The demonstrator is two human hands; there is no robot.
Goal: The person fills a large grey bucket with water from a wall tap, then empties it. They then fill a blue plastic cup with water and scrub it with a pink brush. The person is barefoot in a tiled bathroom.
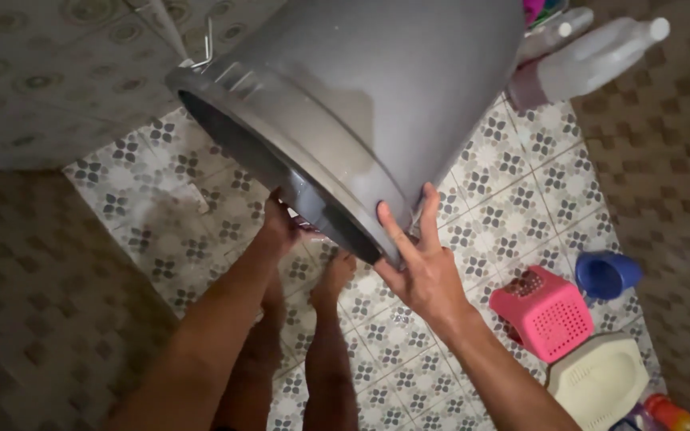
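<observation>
Much patterned floor tile (513, 207), perhaps wet

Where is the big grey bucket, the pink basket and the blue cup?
Grey bucket (377, 72), head view, on its outer side wall.
Pink basket (549, 315), head view, on its perforated side.
Blue cup (604, 274), head view, on its rim.

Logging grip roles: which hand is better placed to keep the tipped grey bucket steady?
Probably right: the right hand is spread flat on the grey bucket's outer wall at the rim; the left hand only hooks the rim.
</observation>
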